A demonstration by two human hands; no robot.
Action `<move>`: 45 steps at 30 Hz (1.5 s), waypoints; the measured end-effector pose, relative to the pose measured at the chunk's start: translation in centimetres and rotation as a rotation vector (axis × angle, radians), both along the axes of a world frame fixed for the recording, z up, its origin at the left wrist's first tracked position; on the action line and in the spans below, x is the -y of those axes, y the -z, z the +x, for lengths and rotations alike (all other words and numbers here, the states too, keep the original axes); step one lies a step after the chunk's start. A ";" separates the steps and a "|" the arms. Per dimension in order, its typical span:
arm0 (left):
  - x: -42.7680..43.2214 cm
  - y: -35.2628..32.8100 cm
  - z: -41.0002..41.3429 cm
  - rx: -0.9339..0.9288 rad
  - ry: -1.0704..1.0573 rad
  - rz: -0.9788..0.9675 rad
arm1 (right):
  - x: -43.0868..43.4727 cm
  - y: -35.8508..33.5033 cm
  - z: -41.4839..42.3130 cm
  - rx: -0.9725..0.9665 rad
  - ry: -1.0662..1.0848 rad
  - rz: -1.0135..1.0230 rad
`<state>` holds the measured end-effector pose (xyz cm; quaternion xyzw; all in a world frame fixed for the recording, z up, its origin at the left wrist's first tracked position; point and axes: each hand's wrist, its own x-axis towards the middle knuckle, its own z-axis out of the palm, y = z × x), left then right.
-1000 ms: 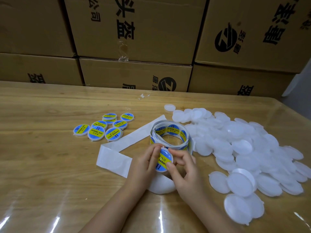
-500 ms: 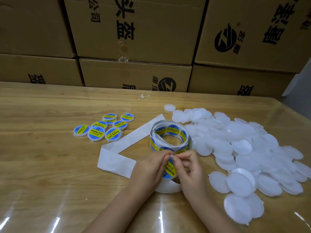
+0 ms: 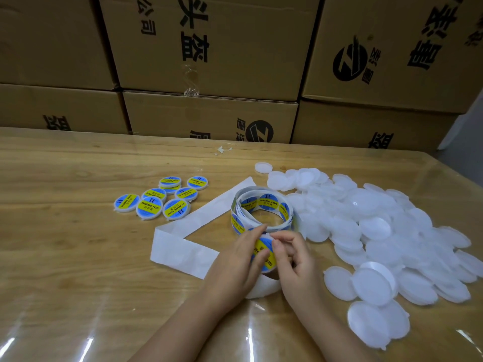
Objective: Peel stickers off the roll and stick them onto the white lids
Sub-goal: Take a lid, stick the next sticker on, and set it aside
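Sticker [image 3: 263,247], a glossy blue disc whose yellow band ran diagonally from far left to near right, sat just before the roll [image 3: 261,205]; left hand [image 3: 235,267] gripped it with curled fingers; right hand [image 3: 296,265] pinched its far edge; smooth round white lids [image 3: 379,231] lay heaped to the right.

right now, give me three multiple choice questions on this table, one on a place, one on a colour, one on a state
1. Where do the labelled lids lie from the sticker roll?
A. on the person's left of it
B. on the person's right of it
C. inside it

2. The labelled lids' faces are
A. red and white
B. blue and yellow
C. green and black

3. The sticker nearest the person is
A. lying untouched
B. folded in half
C. pinched by the left hand and right hand

Answers:
1 A, the cluster sits left of the roll.
2 B, blue discs with yellow bands.
3 C, fingers of both hands meet on it.
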<state>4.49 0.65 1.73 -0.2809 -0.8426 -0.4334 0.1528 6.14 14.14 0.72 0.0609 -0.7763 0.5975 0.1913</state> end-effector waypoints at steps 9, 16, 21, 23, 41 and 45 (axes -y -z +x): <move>0.4 0.7 -0.7 0.142 -0.060 0.238 | 0.5 -0.2 0.5 0.005 -0.033 0.059; 0.8 0.4 -0.9 0.285 0.024 0.428 | 0.0 -0.5 0.2 -0.132 0.170 0.193; 2.1 -0.6 -2.1 0.413 -0.022 0.663 | 0.1 -0.6 0.0 -0.273 0.146 0.351; 3.6 -0.8 -3.1 0.353 -0.150 0.710 | 0.0 -0.6 -0.1 -0.285 0.123 0.425; 14.1 2.5 -7.2 0.307 -0.835 0.531 | -1.5 -0.7 -0.5 -0.537 0.242 0.782; 14.0 3.0 -6.9 0.321 -0.832 0.396 | -1.8 -1.0 -0.4 -0.498 0.341 0.754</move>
